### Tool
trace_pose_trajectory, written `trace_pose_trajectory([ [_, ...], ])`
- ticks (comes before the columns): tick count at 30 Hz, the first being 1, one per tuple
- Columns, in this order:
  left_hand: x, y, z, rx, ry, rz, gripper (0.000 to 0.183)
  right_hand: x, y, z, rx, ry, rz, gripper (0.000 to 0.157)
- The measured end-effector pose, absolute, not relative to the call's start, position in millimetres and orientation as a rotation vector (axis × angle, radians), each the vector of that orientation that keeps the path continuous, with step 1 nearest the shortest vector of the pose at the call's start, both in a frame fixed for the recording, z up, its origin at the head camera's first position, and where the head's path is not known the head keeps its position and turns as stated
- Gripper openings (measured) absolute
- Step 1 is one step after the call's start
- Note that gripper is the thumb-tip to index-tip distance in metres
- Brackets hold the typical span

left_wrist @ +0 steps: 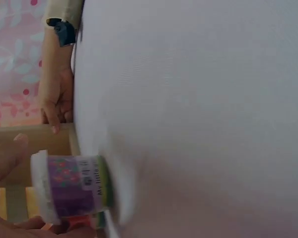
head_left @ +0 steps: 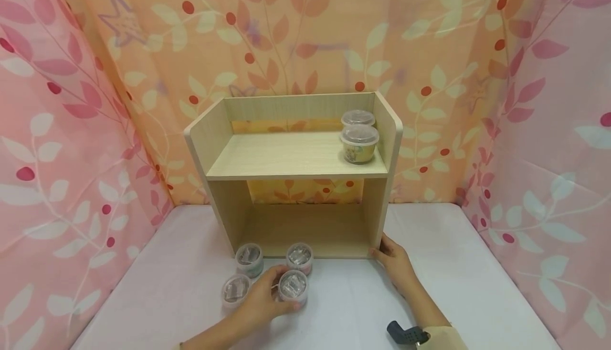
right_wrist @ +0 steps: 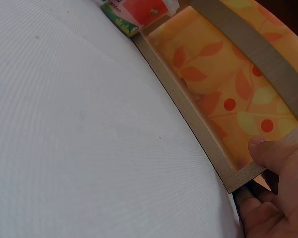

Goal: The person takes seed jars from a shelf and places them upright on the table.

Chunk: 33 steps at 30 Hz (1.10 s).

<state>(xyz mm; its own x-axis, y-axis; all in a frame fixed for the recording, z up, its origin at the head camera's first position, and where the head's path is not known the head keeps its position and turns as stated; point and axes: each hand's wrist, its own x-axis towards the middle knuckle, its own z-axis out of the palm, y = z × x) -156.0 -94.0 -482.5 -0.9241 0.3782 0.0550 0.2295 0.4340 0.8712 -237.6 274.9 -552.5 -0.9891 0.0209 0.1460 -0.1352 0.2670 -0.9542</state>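
Note:
My left hand curls round a small round tub with a clear lid. Thumb and fingers lie on opposite sides of it. In the left wrist view this tub shows a purple label with flowers and "My little" printed on it. Three similar tubs stand close by: one by the shelf's left front corner, one behind the held tub, one beside my left hand. My right hand grips the lower right side of the wooden shelf, thumb on its front edge.
Two more lidded tubs, a yellow one in front of another, stand at the right of the upper shelf board. A white cloth covers the table. Flowered curtains enclose the back and sides.

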Motion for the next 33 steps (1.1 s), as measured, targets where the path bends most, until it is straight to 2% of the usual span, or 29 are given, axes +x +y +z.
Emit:
trace_pose_trajectory([
  [15,-154,-87,-382,0.721,2.612,1.424,0.079,-239,274,-553,0.1,-2.396,1.825,0.073],
  [20,-156,-71,-348,0.875,2.565,1.448,0.076,-240,274,-551,0.1,-2.42,1.797,0.073],
  [25,-172,-53,-301,1.024,2.364,1.573,0.07,-239,274,-547,0.087,-2.435,1.788,0.073],
  [33,-217,-23,-233,1.105,2.255,1.715,0.063,-237,274,-549,0.081,-2.427,1.834,0.073],
])
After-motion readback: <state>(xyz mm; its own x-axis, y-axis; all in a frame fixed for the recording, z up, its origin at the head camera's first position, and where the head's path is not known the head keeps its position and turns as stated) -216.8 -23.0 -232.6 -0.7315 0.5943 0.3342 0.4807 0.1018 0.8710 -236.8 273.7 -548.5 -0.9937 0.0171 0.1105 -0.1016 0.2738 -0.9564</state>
